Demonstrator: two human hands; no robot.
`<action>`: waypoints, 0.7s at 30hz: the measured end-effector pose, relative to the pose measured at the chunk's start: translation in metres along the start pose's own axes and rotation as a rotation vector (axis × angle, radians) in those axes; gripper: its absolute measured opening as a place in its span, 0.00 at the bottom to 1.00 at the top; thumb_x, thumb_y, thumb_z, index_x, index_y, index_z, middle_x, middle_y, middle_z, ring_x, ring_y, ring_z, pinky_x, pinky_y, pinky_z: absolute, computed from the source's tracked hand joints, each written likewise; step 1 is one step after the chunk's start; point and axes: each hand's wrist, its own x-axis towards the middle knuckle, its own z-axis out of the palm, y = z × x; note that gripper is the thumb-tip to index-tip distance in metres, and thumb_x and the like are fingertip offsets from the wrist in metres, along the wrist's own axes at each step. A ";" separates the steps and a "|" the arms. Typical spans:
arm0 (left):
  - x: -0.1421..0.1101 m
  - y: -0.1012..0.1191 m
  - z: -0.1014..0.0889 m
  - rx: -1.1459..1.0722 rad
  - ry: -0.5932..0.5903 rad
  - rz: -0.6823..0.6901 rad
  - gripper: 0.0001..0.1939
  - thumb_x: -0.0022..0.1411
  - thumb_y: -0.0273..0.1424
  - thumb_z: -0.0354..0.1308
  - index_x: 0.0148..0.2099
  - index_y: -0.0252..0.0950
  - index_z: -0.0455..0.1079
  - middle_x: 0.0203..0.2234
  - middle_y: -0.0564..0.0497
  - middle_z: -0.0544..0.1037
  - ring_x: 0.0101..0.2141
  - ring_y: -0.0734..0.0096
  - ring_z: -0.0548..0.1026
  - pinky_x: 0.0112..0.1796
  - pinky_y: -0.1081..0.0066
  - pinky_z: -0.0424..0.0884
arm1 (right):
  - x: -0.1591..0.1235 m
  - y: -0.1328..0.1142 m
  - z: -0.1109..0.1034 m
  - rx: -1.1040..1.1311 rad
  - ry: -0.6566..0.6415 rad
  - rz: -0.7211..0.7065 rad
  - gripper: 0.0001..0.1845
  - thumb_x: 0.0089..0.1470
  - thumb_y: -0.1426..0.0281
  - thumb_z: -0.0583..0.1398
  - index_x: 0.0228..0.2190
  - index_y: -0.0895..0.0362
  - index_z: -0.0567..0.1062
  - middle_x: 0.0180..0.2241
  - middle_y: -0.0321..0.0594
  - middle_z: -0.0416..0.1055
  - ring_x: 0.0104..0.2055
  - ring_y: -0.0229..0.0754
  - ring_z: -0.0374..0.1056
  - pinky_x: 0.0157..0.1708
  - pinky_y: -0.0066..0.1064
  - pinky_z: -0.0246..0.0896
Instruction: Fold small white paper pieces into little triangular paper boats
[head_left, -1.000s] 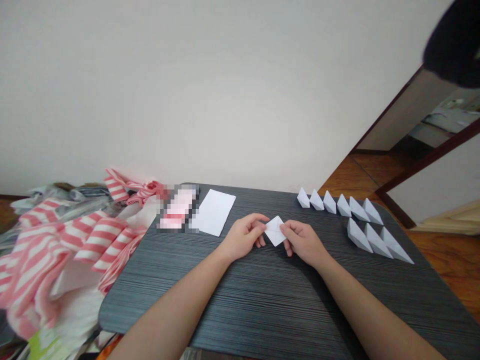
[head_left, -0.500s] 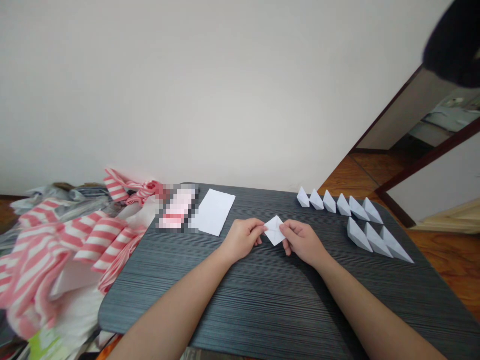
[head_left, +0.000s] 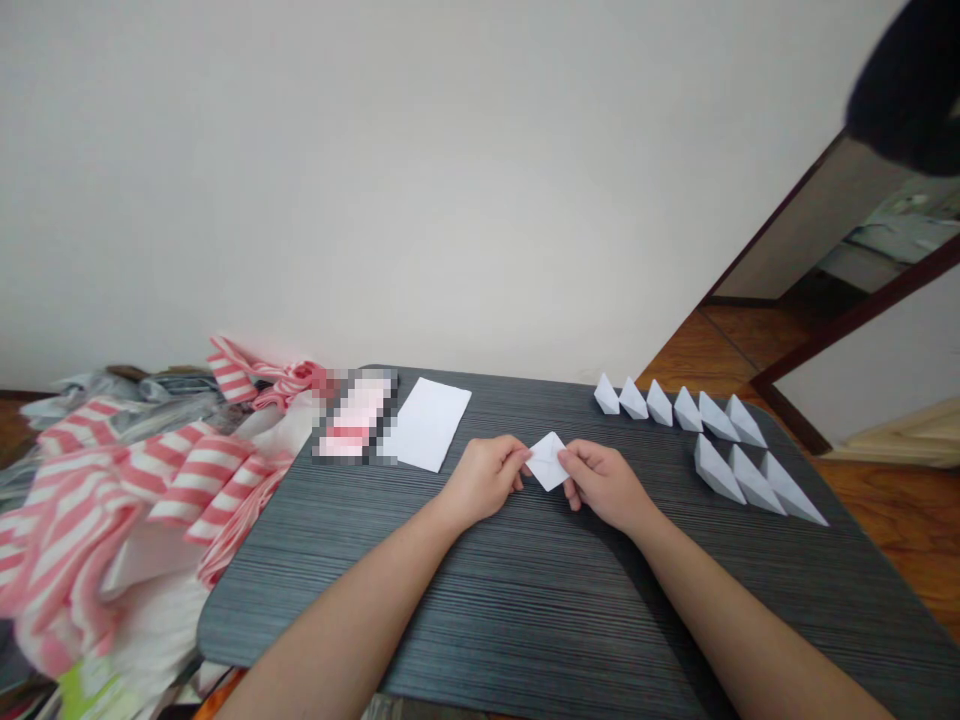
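Left hand (head_left: 486, 478): thumb and fingertips were pinched at the near-left corner of the folded paper (head_left: 547, 463).
Right hand (head_left: 604, 480): it gripped the opposite corner, thumb on top and fingers curled below; the hands stood apart with only the paper between them.
Folded paper: a small white diamond with creases across its face, over the middle of the dark table (head_left: 525, 600); whether it touched the top, I couldn't tell.
Back row (head_left: 686, 410): six pointed white paper shapes lined up near the far right edge.
Front row (head_left: 756, 482): three more sat nearer, right of the hands.
Flat white paper (head_left: 431, 425): it lay far left, just beside a pixelated pink rectangle (head_left: 352, 415).
Striped cloth (head_left: 202, 480): pink and white, heaped left of the table.
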 end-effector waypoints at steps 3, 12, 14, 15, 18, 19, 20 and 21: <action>0.000 -0.001 0.001 -0.082 -0.020 -0.036 0.16 0.63 0.37 0.46 0.31 0.33 0.68 0.19 0.52 0.74 0.20 0.77 0.71 0.26 0.76 0.66 | -0.001 -0.001 0.000 -0.021 0.008 -0.012 0.19 0.56 0.57 0.52 0.22 0.56 0.66 0.14 0.32 0.67 0.14 0.33 0.60 0.17 0.25 0.55; 0.001 -0.003 0.004 -0.319 -0.048 -0.106 0.15 0.62 0.39 0.47 0.32 0.32 0.66 0.21 0.50 0.74 0.20 0.77 0.71 0.23 0.76 0.67 | -0.001 -0.002 0.000 -0.051 0.023 -0.041 0.18 0.57 0.58 0.52 0.22 0.56 0.66 0.14 0.32 0.66 0.14 0.33 0.61 0.19 0.25 0.56; 0.001 -0.003 0.004 -0.328 -0.042 -0.106 0.16 0.62 0.39 0.48 0.31 0.31 0.66 0.21 0.49 0.74 0.20 0.77 0.71 0.23 0.76 0.67 | -0.001 -0.002 0.000 -0.050 0.025 -0.043 0.18 0.57 0.58 0.52 0.22 0.56 0.66 0.15 0.32 0.67 0.14 0.34 0.61 0.19 0.25 0.56; 0.001 -0.003 0.004 -0.320 -0.039 -0.105 0.16 0.61 0.39 0.48 0.31 0.31 0.67 0.20 0.50 0.74 0.19 0.77 0.70 0.23 0.76 0.67 | -0.001 -0.002 0.000 -0.052 0.024 -0.044 0.18 0.57 0.58 0.52 0.22 0.56 0.66 0.15 0.32 0.67 0.14 0.34 0.61 0.19 0.25 0.56; 0.001 -0.002 0.003 -0.282 -0.069 -0.105 0.17 0.61 0.40 0.48 0.31 0.31 0.69 0.19 0.51 0.73 0.19 0.77 0.70 0.23 0.77 0.66 | -0.002 -0.002 -0.001 -0.058 0.024 -0.046 0.19 0.57 0.57 0.52 0.22 0.56 0.66 0.14 0.32 0.66 0.14 0.34 0.61 0.19 0.26 0.57; 0.001 -0.002 0.003 -0.275 -0.090 -0.110 0.18 0.61 0.40 0.48 0.31 0.31 0.69 0.19 0.50 0.74 0.19 0.77 0.70 0.23 0.77 0.66 | -0.002 -0.002 -0.001 -0.061 0.023 -0.048 0.19 0.57 0.57 0.52 0.22 0.56 0.66 0.14 0.32 0.66 0.14 0.34 0.61 0.19 0.26 0.57; 0.001 -0.002 0.002 -0.273 -0.111 -0.117 0.18 0.61 0.41 0.48 0.30 0.31 0.69 0.20 0.50 0.74 0.19 0.78 0.70 0.22 0.77 0.66 | -0.002 -0.002 -0.001 -0.066 0.021 -0.049 0.19 0.57 0.57 0.52 0.22 0.56 0.66 0.14 0.32 0.66 0.14 0.34 0.61 0.19 0.26 0.57; 0.001 -0.001 0.002 -0.277 -0.130 -0.126 0.19 0.61 0.41 0.47 0.30 0.31 0.69 0.21 0.49 0.75 0.18 0.78 0.70 0.21 0.77 0.65 | -0.002 -0.003 -0.001 -0.070 0.018 -0.049 0.19 0.57 0.58 0.52 0.22 0.56 0.67 0.14 0.32 0.67 0.15 0.34 0.61 0.19 0.26 0.57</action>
